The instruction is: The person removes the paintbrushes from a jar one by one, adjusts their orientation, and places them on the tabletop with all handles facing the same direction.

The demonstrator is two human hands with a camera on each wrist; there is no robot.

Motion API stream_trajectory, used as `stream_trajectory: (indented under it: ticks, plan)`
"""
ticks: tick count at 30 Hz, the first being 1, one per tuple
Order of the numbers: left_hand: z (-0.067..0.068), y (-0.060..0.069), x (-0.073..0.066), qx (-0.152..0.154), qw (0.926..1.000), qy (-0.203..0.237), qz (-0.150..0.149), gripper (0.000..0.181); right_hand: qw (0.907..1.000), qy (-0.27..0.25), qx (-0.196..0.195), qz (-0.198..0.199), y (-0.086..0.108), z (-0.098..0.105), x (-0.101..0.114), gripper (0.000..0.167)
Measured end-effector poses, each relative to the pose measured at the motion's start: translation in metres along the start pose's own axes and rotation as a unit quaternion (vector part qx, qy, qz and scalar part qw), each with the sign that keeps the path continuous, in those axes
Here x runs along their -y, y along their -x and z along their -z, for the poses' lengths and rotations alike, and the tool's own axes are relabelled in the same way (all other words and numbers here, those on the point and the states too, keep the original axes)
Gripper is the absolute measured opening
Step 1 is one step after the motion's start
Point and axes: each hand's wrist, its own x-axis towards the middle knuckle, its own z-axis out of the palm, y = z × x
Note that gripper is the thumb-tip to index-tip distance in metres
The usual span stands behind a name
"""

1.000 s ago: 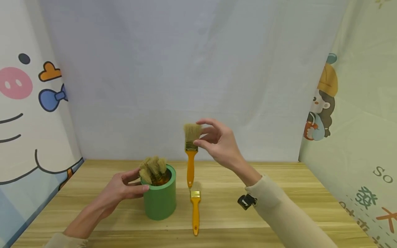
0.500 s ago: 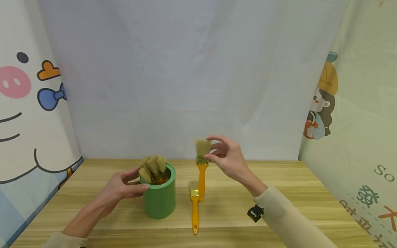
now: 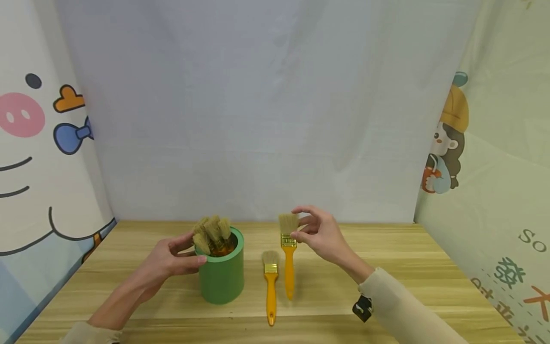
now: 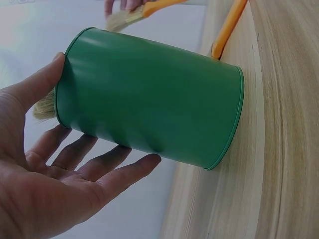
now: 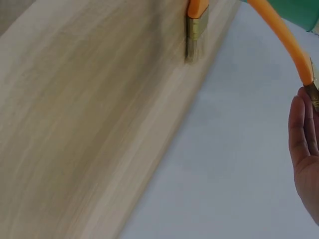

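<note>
In the head view, a green cylindrical pot [image 3: 221, 282] stands on the table, bristle-up paintbrushes [image 3: 212, 230] leaning at its left rim. The left hand [image 3: 172, 260] holds it by the upper left side; the left wrist view shows the thumb at the rim and the fingers [image 4: 117, 174] along the wall of the pot [image 4: 149, 99]. To the right, the right hand [image 3: 322, 235] pinches a paintbrush [image 3: 289, 265] near its metal band, bristles up and orange handle pointing down. Beside it, another orange-handled paintbrush [image 3: 271, 294] lies flat on the table. The right wrist view partly cuts off the right hand [image 5: 306, 154].
The wooden table [image 3: 365, 296] reaches back to a pale cloth backdrop [image 3: 266, 95]. Printed cartoon sheets hang at the left [image 3: 26, 167] and right [image 3: 485, 167]. A small black device [image 3: 363, 308] is at the right sleeve.
The right hand has lowered its paintbrush and carried it rightward, from above the lying brush to that brush's right side. The left hand and the pot have stayed in place.
</note>
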Motion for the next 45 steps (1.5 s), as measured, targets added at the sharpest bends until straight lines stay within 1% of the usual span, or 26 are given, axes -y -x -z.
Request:
stream_trajectory:
  ticks: [6,14,21,27,37,45]
  plan:
    - [0.000,0.000,-0.001,0.001,1.0000,0.002,-0.002,0.093,0.9996,-0.004,0.016,-0.021,0.006,0.002,-0.014,0.048]
    - [-0.001,-0.001,-0.001,0.001,1.0000,0.000,-0.002,0.093,0.9962,-0.044,0.043,-0.062,0.013,0.005,-0.030,0.049]
    - [-0.001,-0.001,-0.001,-0.004,1.0000,0.002,-0.002,0.093,0.9890,-0.071,0.065,-0.112,0.015,0.007,-0.044,0.053]
    - [-0.002,-0.001,0.000,-0.005,1.0000,0.003,-0.003,0.093,0.9825,-0.077,0.078,-0.151,0.019,0.008,-0.053,0.054]
    - [-0.002,-0.001,0.000,-0.007,0.9999,0.003,-0.009,0.094,0.9756,-0.090,0.086,-0.181,0.023,0.006,-0.062,0.051]
    - [-0.001,-0.001,-0.001,-0.004,1.0000,0.001,0.000,0.094,0.9673,-0.104,0.097,-0.210,0.023,0.005,-0.069,0.048]
